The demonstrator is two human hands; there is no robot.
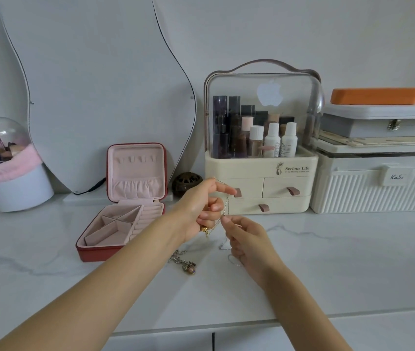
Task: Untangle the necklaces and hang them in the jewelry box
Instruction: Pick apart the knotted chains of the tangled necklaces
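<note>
The task looks to be in its early, untangling stage: nothing hangs yet in the jewelry box (125, 198), whose row of hooks in the raised lid is bare and whose pink compartments appear empty. The left hand (201, 211) is lifted above the desk (328, 262), its lower fingers curled round a thin chain (225, 207) with the index finger stretched forward, and a small gold pendant (204, 229) dangles just below the palm. The right hand (245, 241) pinches the same fine chain between thumb and fingertip just beside the left, with more chain trailing down under it; whether this is one necklace or two wound together cannot be told. Another necklace (185, 262), with a coppery bead pendant, lies loose on the desk below the left wrist, just in front of the box. So separating and hanging are all still to do. Behind, a cream cosmetics organiser (262, 171) holds bottles and tubes under a clear cover with its drawers shut, a domed holder (3, 163) keeps brushes, and a ribbed white storage box (378, 188) carries stacked cases.
</note>
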